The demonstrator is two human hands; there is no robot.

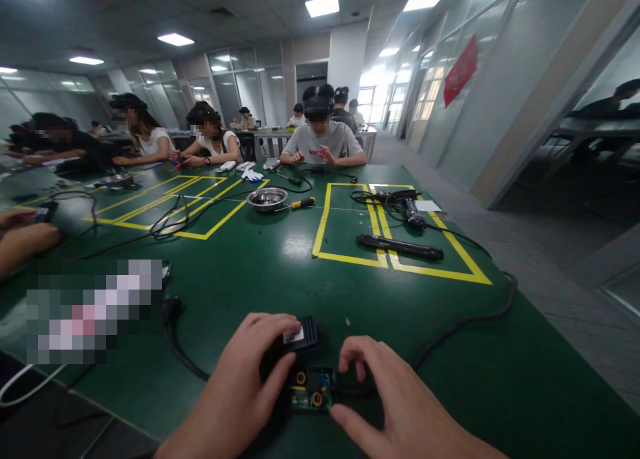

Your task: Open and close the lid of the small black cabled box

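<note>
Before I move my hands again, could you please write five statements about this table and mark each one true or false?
1. The left hand holds a black cover. True.
2. The screwdriver lies inside the metal bowl. False: the screwdriver lies beside the metal bowl.
3. The table is green. True.
4. The tape is red. False: the tape is yellow.
5. The right hand is next to the circuit board. True.
</note>
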